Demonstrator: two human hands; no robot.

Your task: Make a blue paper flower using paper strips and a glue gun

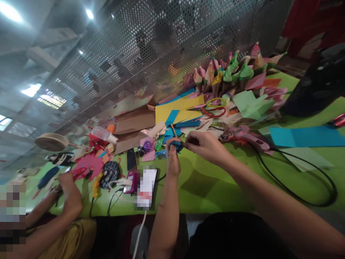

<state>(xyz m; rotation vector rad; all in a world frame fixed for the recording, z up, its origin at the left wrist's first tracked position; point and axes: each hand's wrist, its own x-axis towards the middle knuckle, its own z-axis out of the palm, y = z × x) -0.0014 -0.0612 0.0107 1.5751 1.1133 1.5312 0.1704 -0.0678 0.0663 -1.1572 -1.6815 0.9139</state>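
Note:
Near the middle of the green table, my left hand [173, 160] is closed around a small rolled piece of blue paper [176, 145]. A thin brown stick [173, 130] rises just above these fingers; whether it is joined to the blue paper I cannot tell. My right hand [204, 145] is pinched at the right side of the blue paper, its fingertips touching or very near the edge. What lies between those fingertips is too small to make out. A pink hot glue gun [252, 137] lies to the right of my right hand.
Several paper cones [229, 77] stand at the back right, beside coloured paper sheets. Yellow paper [178, 108] and brown paper [132, 120] lie behind my hands. A phone [147, 187] and a black cable [296, 203] are closer. At left, another person's hand [66, 180] works.

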